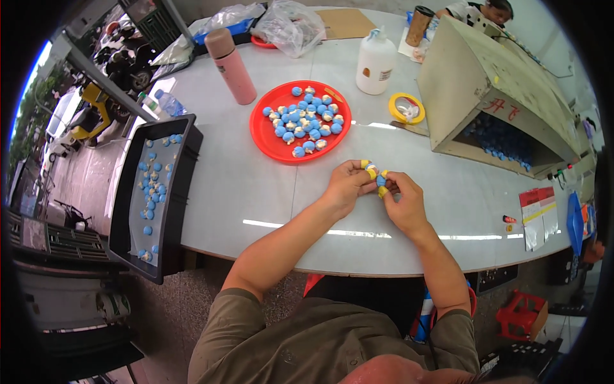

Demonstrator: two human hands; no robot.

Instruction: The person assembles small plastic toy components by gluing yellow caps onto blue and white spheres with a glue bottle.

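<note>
Above the table's near middle, my left hand (346, 187) and my right hand (405, 201) meet, both closed in a pinch. Yellow covers wrap several fingertips. A small blue ball-shaped piece (381, 182) is pinched between the right thumb and finger. The left fingertips close on a tiny pale-and-blue piece (371, 168) right beside it; its exact shape is mostly hidden. Just beyond my hands lies a round red tray (267, 143) holding many blue-and-cream balls (293, 117) of similar look.
A black bin (189, 150) with more balls stands at the left edge. A pink flask (234, 72), white bottle (376, 63) and yellow tape roll (417, 110) stand farther back. To the right is a beige metal box (462, 83) with blue pieces inside. Another person (476, 13) sits at the far right.
</note>
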